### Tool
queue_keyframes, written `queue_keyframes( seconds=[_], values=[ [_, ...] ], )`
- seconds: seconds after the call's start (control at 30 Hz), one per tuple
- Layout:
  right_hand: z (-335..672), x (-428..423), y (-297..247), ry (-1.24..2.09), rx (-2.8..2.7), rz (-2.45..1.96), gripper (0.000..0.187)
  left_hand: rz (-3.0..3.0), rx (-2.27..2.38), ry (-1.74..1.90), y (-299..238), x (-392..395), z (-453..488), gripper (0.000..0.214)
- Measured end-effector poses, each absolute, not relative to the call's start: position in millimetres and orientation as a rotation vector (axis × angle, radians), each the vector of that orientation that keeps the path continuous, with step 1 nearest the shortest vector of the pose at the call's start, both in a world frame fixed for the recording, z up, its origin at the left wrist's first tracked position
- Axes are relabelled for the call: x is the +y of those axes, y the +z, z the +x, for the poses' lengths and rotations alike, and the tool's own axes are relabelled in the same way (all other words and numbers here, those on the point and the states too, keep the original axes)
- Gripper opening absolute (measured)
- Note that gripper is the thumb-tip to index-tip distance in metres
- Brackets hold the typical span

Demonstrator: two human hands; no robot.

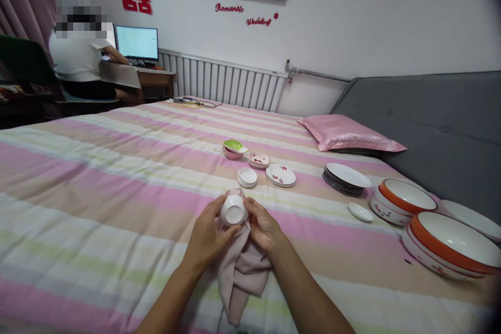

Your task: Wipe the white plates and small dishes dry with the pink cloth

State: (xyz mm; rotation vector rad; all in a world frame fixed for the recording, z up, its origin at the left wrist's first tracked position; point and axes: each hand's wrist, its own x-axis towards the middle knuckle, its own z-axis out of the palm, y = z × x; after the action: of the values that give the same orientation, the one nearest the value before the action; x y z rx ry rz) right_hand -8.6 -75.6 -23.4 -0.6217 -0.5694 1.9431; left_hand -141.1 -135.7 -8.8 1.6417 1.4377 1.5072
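Observation:
A small white cup (233,210) is held over the striped bed, its underside turned toward me. My left hand (207,237) wraps round its left side, fingers closed. My right hand (261,227) pinches a beige cloth (240,271) against the cup's right side; the cloth hangs down between my wrists. Beyond the hands lie a stack of small white dishes (247,177), a flowered white plate stack (281,175), a pink flowered bowl (259,159) and a green dish on a pink one (234,148).
At right lie dark-rimmed plates (346,178), a small white saucer (360,212) and orange-rimmed bowls (403,201) (454,244). A pink pillow (348,134) rests by the grey headboard (438,120). A person (84,60) sits at a desk with a monitor (136,43), far left.

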Motion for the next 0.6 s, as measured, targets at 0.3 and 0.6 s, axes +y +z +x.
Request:
queue_keyframes(
  seconds=[0.3,0.6],
  values=[
    [-17,-81,-23,1.824,-0.719,-0.578,0.022,1.679,1.632,1.521,-22,-136,-131,0.063],
    [-12,-86,-22,1.27,-1.511,-0.707,0.034,1.401,1.711,1.465,-20,-129,-139,0.064]
  ],
)
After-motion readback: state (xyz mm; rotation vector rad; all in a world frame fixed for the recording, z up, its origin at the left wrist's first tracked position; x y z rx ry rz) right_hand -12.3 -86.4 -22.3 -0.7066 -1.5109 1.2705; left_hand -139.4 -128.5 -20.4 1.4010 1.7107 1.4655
